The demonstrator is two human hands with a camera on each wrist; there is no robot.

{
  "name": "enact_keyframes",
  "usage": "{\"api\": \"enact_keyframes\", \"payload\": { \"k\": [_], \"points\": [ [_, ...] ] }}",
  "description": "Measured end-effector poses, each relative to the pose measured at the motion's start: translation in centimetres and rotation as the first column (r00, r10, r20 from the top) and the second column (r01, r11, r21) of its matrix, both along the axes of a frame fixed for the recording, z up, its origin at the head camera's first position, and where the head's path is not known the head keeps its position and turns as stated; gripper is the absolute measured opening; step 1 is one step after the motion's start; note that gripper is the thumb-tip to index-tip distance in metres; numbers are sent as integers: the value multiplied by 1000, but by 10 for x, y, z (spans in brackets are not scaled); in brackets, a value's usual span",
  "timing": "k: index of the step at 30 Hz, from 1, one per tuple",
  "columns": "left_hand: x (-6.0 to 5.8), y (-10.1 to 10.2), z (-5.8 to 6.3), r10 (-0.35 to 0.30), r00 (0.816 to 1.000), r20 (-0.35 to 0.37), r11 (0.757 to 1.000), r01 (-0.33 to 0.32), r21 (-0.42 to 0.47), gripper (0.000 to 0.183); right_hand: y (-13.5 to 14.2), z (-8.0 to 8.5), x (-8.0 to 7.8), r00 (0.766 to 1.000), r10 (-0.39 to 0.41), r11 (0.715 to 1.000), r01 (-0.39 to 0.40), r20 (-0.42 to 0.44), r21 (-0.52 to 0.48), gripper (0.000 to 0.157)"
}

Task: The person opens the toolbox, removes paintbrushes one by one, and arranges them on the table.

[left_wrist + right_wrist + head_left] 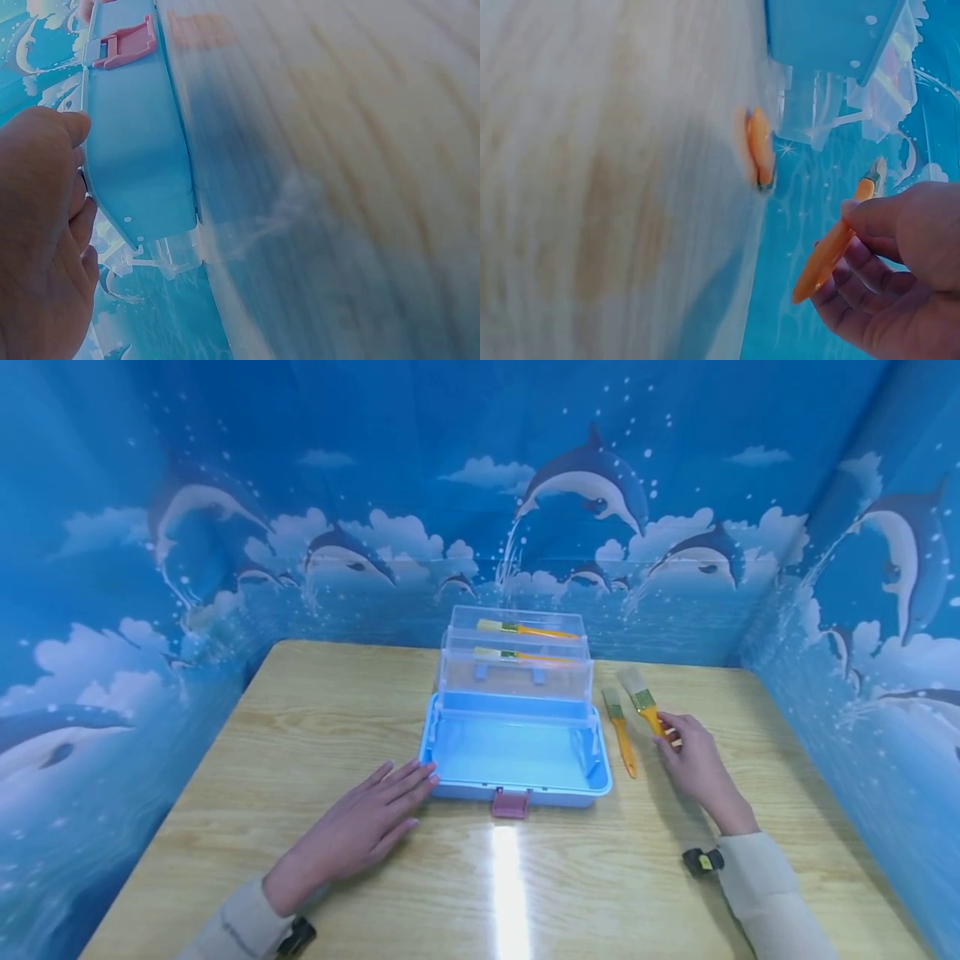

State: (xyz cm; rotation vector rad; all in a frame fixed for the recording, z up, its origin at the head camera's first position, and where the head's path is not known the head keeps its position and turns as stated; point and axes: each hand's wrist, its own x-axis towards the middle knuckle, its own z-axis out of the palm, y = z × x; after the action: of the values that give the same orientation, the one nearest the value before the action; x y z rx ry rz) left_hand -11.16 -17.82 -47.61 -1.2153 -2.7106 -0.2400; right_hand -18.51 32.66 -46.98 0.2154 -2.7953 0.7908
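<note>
A paintbrush [647,703] with an orange handle is pinched between the thumb and fingers of my right hand [693,764], its bristles pointing away from me. In the right wrist view its handle [826,259] hangs above the table. A second paintbrush [621,737] lies on the table between that hand and the blue box [517,752]. The box stands with its clear trays raised; two more paintbrushes [536,630] rest in them. My left hand [356,827], fingers straight, has its fingertips at the box's front left corner. A pink latch [511,804] hangs at the box's front.
The wooden table [315,727] extends on both sides of the box. Blue dolphin-printed cloth [420,452] walls off the back and sides. A dark wrist camera [702,862] sits at the right cuff, another [297,935] at the left.
</note>
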Motion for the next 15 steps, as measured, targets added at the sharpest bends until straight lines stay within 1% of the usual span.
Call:
{"api": "enact_keyframes", "payload": {
  "k": [9,15],
  "points": [
    [1,1,1,6,1000,8,1000,-6,-3,61,7,-3,-3,998,-32,999,32,54,16,44],
    [2,1,2,7,1000,21,1000,-7,-7,60,12,-7,-8,995,-61,998,59,74,25,43]
  ]
}}
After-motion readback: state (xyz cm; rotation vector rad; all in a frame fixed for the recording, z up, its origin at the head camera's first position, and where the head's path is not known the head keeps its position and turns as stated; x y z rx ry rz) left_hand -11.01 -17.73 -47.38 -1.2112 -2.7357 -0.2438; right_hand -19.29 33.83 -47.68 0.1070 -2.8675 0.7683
